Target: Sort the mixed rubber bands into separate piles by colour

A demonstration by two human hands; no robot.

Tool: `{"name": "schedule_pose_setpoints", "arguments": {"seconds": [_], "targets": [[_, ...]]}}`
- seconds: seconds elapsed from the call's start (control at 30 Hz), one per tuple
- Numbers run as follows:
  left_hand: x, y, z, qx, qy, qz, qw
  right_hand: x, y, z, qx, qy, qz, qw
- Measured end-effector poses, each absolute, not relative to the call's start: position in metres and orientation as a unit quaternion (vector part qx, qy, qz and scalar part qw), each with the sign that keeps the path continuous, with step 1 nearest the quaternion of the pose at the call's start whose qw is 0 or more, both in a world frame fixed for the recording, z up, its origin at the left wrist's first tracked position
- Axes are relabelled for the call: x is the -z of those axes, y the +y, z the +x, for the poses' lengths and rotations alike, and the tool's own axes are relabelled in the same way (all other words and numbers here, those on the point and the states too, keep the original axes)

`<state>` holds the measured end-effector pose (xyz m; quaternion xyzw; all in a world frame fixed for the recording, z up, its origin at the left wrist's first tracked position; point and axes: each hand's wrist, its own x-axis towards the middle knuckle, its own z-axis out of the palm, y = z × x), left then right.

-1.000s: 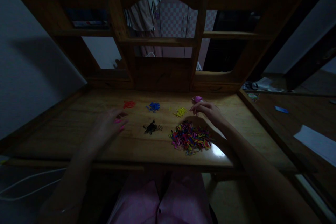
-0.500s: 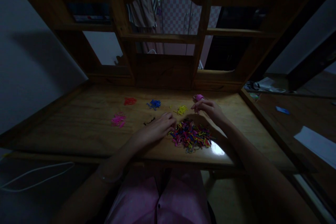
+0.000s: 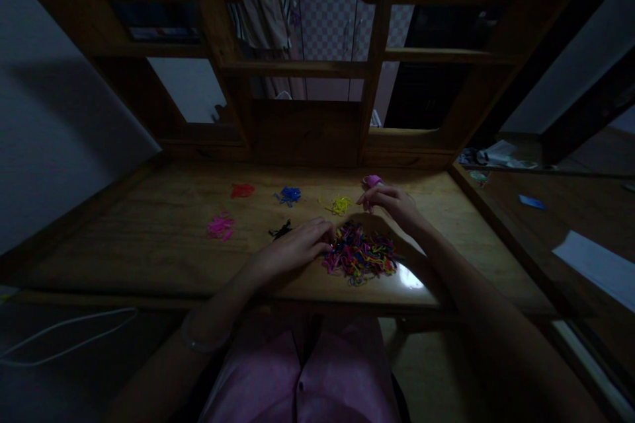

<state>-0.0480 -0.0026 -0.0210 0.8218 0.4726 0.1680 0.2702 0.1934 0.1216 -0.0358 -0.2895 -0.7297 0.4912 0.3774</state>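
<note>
Fingertips of my left hand (image 3: 310,238) meet the mixed pile's (image 3: 362,254) left edge — whether pinching, I can't tell. My right hand (image 3: 387,201) hovers, fingers loosely curled. These strands look light, soft, tangly — best taken by one loose end.

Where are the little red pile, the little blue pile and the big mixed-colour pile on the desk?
Red pile (image 3: 243,191): head view, middle of the pile.
Blue pile (image 3: 290,195): head view, middle of the pile.
Mixed-colour pile (image 3: 361,254): head view, near the centre of the heap.
</note>
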Motion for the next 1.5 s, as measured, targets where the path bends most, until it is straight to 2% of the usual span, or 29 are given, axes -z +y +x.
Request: {"name": "schedule_pose_setpoints", "arguments": {"seconds": [0.27,0.53,0.73,0.97,1.13,1.27,1.5], "targets": [[0.019,0.002,-0.047,-0.179,0.484,0.813,0.268,0.037,0.122,0.195,-0.503,-0.714,-0.288,0.394],[0.024,0.014,-0.044,-0.243,0.492,0.765,0.337,0.035,0.121,0.195,-0.477,-0.720,-0.321,0.389],[0.037,0.016,-0.037,-0.220,0.498,0.767,0.339,0.036,0.122,0.195,-0.482,-0.720,-0.310,0.391],[0.032,0.015,-0.033,-0.211,0.502,0.777,0.317,0.036,0.122,0.195,-0.484,-0.720,-0.313,0.386],[0.036,0.021,-0.043,-0.211,0.476,0.774,0.361,0.035,0.122,0.195,-0.482,-0.725,-0.296,0.392],[0.033,0.029,-0.056,-0.234,0.467,0.756,0.394,0.034,0.123,0.196,-0.484,-0.725,-0.302,0.385],[0.029,0.030,-0.048,-0.272,0.477,0.742,0.384,0.032,0.119,0.195,-0.481,-0.735,-0.297,0.374]]}}
